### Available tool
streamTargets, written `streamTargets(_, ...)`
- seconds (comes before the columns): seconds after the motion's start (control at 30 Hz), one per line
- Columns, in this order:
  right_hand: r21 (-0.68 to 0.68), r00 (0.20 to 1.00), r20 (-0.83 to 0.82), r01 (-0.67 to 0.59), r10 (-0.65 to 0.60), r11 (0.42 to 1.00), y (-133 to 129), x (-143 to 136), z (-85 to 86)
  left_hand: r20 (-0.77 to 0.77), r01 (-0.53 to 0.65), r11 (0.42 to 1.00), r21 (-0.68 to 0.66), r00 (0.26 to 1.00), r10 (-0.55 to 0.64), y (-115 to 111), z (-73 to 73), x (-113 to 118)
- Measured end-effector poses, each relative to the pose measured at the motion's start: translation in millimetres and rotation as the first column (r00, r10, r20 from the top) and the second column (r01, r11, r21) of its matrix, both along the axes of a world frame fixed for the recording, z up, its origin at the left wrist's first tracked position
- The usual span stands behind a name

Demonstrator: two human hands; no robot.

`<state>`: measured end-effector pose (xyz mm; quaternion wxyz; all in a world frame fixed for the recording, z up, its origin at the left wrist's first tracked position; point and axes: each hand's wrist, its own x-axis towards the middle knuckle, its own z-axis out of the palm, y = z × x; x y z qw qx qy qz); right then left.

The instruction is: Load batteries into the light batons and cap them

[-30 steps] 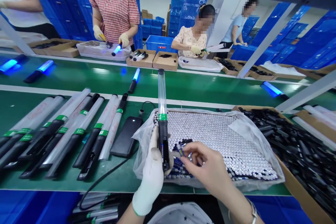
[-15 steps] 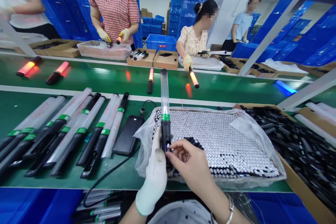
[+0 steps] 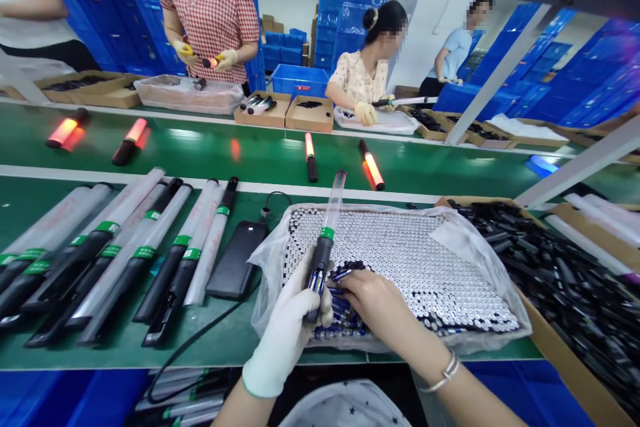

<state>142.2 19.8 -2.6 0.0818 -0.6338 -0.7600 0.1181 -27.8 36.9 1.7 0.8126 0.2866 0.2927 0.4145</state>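
Observation:
My left hand [image 3: 290, 310], in a white glove, is wrapped round the black handle of a light baton [image 3: 327, 230] with a clear tube and a green band. The baton leans to the right, and blue batteries [image 3: 317, 280] show in its uncovered handle compartment. My bare right hand [image 3: 373, 293] is just right of it, over a lined tray of batteries [image 3: 400, 240]. Between its thumb and fingers it pinches a blue battery [image 3: 343, 275]. Below those fingers several batteries lie on their sides; most others stand upright with silver ends showing.
Several batons [image 3: 145, 247] lie at left, beside a black power bank [image 3: 239, 259] with a cable. A carton of black parts [image 3: 560, 280] stands right. Lit batons [image 3: 373, 167] lie on the green conveyor [image 3: 210, 140]. Co-workers [image 3: 210, 13] stand beyond it.
My right hand has moved from the baton's compartment to the batteries in the tray. My left hand has lowered and tilted the baton rightward. Across the conveyor, a co-worker's hand has let go of a lit baton.

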Motion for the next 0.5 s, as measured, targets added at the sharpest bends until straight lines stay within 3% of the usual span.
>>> streamTargets(0.1, 0.004, 0.999, 0.043, 0.008, -0.008, 1.0, 3, -12, -6.6, -0.102, 0.044, 0.999, 0.01, 0.994, -0.043, 0, 0.7, 1)
streamTargets(0.2, 0.017, 1.0, -0.011, 0.015, -0.014, 1.0, 0, -6, -2.5, -0.157, 0.069, 0.998, 0.008, 0.985, -0.067, 1, 1.6, 3)
streamTargets(0.27, 0.045, 0.986, -0.163, 0.053, -0.045, 0.998, -5, 7, 6.6, -0.195, 0.066, 0.998, -0.007, 0.978, -0.066, 1, 2.2, 5)
streamTargets(0.37, 0.109, 0.9, -0.432, 0.117, -0.059, 0.987, -14, 26, 27.4, -0.256, 0.053, 0.998, -0.017, 0.965, -0.056, 0, 5.8, 7)
streamTargets(0.5, 0.206, 0.851, -0.525, 0.094, 0.029, 0.974, -18, 26, 52.2, -0.374, -0.023, 0.999, -0.034, 0.927, 0.009, -4, 12.9, 10)
